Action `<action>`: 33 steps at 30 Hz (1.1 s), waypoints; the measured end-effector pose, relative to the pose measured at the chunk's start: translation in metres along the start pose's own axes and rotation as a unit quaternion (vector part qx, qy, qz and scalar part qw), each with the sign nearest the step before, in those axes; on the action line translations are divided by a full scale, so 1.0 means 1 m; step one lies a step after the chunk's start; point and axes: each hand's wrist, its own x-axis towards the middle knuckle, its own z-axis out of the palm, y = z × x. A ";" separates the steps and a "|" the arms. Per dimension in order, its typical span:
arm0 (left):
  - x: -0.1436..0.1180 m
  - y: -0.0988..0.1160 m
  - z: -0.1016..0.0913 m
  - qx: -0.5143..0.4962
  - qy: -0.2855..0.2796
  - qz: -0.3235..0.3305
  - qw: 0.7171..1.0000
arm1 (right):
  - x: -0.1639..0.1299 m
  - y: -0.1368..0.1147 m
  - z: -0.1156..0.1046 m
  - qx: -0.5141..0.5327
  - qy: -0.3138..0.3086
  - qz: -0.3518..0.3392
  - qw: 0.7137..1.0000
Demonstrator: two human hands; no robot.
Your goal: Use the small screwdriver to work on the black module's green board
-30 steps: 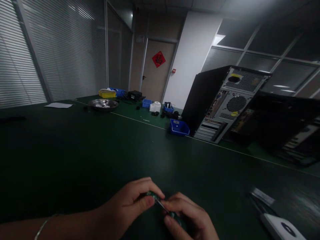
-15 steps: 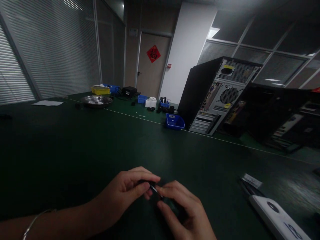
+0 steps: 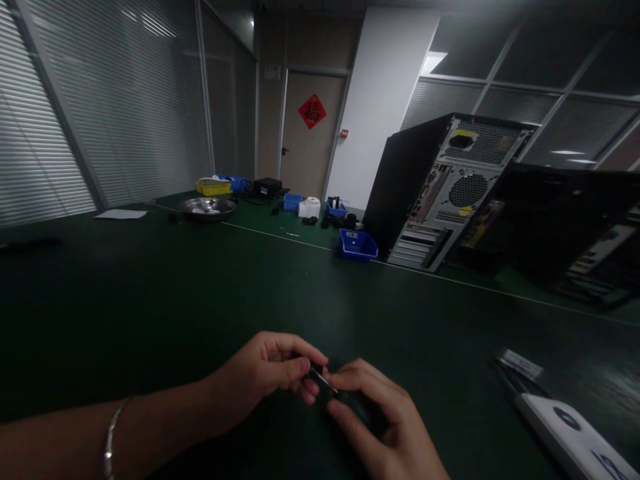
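Left hand: lower middle of the frame; the left hand (image 3: pixel 270 370) is narrowed, its thumb and forefinger pinching a dark piece (image 3: pixel 315 367), mostly hidden by the fingers and too dim to make out.
Right hand: just right of the left hand; the right hand (image 3: pixel 387 413) is closed on a tool (image 3: pixel 325 381), thumb below, forefinger above.
Tool: its thin, bright shaft slants from the right fingertips up and left to the left thumb tip; its rear end is dark and partly covered by the right hand. Whether the tip touches the piece, I cannot tell.
Bracelet: a silver bracelet (image 3: pixel 109 440) rings the left wrist, lower left.
Table: the green table (image 3: pixel 200 287) spreads beneath both hands.
White box: the white box (image 3: pixel 575 430) lies at the lower right, well apart from the right hand.
Blue bin: the blue bin (image 3: pixel 359 247) sits beyond the hands, right of centre.
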 end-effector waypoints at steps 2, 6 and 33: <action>0.000 0.000 0.001 0.013 0.010 0.013 1.000 | 0.001 0.000 0.001 -0.005 -0.003 -0.004 1.000; -0.001 -0.001 0.000 0.060 0.026 0.040 0.997 | 0.000 0.001 0.002 -0.011 -0.004 -0.014 1.000; 0.004 -0.006 0.004 0.017 0.194 0.054 0.979 | -0.004 0.001 0.005 -0.004 0.053 0.078 0.996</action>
